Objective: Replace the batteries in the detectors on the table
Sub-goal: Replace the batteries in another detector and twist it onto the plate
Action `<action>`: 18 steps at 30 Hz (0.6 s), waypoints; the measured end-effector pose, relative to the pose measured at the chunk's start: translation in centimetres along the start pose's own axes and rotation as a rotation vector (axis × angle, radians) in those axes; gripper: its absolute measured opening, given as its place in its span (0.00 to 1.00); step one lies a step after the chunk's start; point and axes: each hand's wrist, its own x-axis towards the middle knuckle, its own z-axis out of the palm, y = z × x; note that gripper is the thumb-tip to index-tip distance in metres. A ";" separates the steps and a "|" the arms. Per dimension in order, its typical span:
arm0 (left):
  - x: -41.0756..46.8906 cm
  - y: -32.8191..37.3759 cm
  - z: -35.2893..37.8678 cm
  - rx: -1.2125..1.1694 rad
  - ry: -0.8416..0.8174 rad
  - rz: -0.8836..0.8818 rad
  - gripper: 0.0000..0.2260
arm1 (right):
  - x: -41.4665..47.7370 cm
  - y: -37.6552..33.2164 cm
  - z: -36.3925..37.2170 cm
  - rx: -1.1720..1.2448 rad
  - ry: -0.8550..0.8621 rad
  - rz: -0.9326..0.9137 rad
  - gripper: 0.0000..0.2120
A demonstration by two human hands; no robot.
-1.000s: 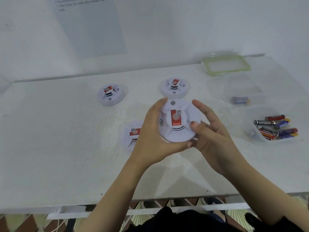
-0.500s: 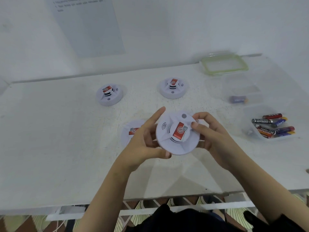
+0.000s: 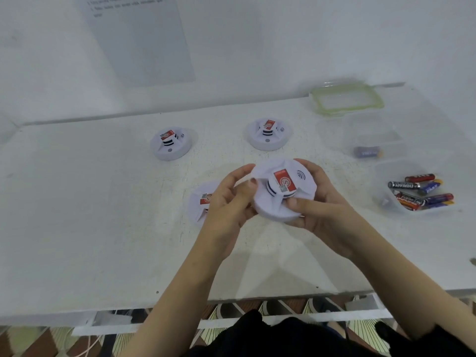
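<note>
Both my hands clasp one white detector just above the table, near its front middle. My left hand curls round the left rim with the thumb laid on the top face. My right hand cups the right rim and underside, its thumb pressed on the front edge. The unit tilts face-up toward me, red label showing, and I judge this a two-handed twist to part the body from its base. No seam or battery bay shows yet, so the casing reads as still closed. A second detector lies on the table just behind my left hand, partly hidden by it. Two more sit farther back and well apart, a back-left detector and a back-centre detector, both face-up and closed. Whether any has been serviced cannot be told. To my right, a clear tub holds a heap of batteries. Beyond it a lone battery lies in another clear tub, perhaps a spent cell. A green-rimmed lid rests near the wall. By my reckoning nearly all the work remains: opening, swapping cells, closing, four times over.
</note>
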 end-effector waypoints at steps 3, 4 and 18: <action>-0.3 -0.5 -0.1 0.058 -0.056 0.014 0.24 | -0.1 0.8 0.1 0.015 0.056 -0.013 0.34; -0.4 -0.7 -0.1 0.061 -0.060 0.021 0.25 | -0.1 0.9 0.1 0.009 0.051 -0.006 0.34; -0.5 -1.2 -1.8 0.123 -0.117 0.047 0.24 | -0.7 1.3 -0.6 -0.152 -0.059 -0.021 0.39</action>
